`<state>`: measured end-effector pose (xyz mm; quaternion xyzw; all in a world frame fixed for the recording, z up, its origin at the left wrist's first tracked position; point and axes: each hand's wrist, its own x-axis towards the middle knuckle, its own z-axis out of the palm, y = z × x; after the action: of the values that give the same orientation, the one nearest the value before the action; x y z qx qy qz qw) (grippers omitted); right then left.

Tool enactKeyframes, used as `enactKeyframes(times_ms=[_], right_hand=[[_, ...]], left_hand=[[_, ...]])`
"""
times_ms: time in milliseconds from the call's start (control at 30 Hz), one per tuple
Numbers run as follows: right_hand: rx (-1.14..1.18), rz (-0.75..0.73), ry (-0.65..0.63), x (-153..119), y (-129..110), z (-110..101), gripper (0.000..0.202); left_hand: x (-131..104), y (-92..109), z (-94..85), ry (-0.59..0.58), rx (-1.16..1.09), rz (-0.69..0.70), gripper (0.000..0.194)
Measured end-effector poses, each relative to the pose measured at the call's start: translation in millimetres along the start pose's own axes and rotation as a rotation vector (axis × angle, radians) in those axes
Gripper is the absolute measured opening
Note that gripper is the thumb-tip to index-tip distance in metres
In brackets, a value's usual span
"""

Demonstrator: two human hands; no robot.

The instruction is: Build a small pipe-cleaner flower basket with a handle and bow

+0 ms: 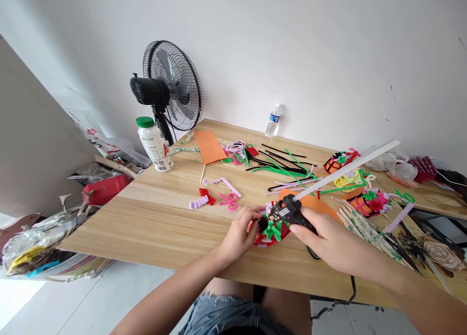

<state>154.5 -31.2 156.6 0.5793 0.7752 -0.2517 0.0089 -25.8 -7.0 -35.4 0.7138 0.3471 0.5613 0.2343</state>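
Observation:
My right hand (pixel 330 235) is wrapped round a black hot glue gun (pixel 297 216), with a long white glue stick (pixel 346 169) rising out of its back end. The gun's nozzle points down and left at a pipe cleaner craft (pixel 272 232) in green, red and black at the table's front. Fingers of my left hand (pixel 239 233) are closed on the left side of this craft. Hand and gun hide part of it, including the spot at the nozzle. An orange sheet (pixel 314 203) lies behind the gun.
Pink pipe cleaner loops (pixel 228 202), a lilac coil (pixel 199 202) and red coils (pixel 207 196) lie left. Behind are loose black and green pipe cleaners (pixel 280 162), a water bottle (pixel 273 121), a white jar (pixel 155 145) and a fan (pixel 173 84). Finished-looking crafts (pixel 368 200) and sticks (pixel 368 228) lie right.

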Motion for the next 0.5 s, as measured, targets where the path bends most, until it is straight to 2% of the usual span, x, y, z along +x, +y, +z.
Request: enactKeyframes(times_ms=[267,500], right_hand=[[0.01,0.016,0.0,1,-2,-1,0.036],[-0.018,0.025,-0.023,2,-7,-10,0.035]], left_hand=[[1,2,-0.8,0.0,0.008,-0.001,0.018],[2,0,0.3,-0.019,0.014,0.006,0.021]])
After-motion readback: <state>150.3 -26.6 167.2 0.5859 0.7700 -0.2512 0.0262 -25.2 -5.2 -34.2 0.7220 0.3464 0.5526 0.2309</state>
